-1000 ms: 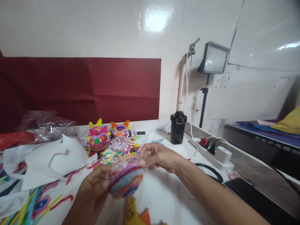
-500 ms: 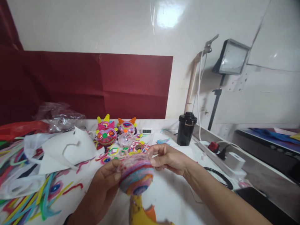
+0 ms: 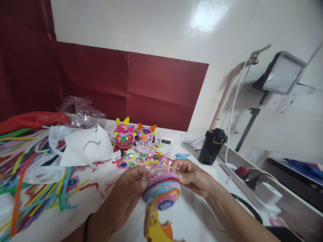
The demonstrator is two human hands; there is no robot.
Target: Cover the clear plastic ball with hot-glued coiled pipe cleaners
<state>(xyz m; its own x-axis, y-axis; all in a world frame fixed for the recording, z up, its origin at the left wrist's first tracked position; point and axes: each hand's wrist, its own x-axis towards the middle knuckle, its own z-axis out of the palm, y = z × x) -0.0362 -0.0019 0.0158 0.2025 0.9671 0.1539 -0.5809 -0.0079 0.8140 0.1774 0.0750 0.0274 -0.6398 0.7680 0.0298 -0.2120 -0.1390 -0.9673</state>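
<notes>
Both my hands hold a clear plastic ball (image 3: 163,188) wrapped in fuzzy coloured strips: pink, red, light blue and orange bands, with a purple-blue spiral low on its side. My left hand (image 3: 127,190) is closed on its left side, thumb in front. My right hand (image 3: 193,176) pinches its upper right edge. The ball's upper part is bare and see-through. Just below it is a yellow tool (image 3: 155,223) with an orange trigger-like part, seemingly a glue gun; its lower end is out of view.
Fuzzy strips (image 3: 32,201) and cut white sheet (image 3: 85,148) lie at left. Decorated animal-face balls (image 3: 124,137) stand behind, beside a small digital display (image 3: 166,142). A black cup (image 3: 212,146), power strip (image 3: 242,178) and lamp (image 3: 282,72) are at right.
The camera view has turned left and tilted, so the scene sits further right. The ball stays in both hands, turned slightly, its spiral now facing me more.
</notes>
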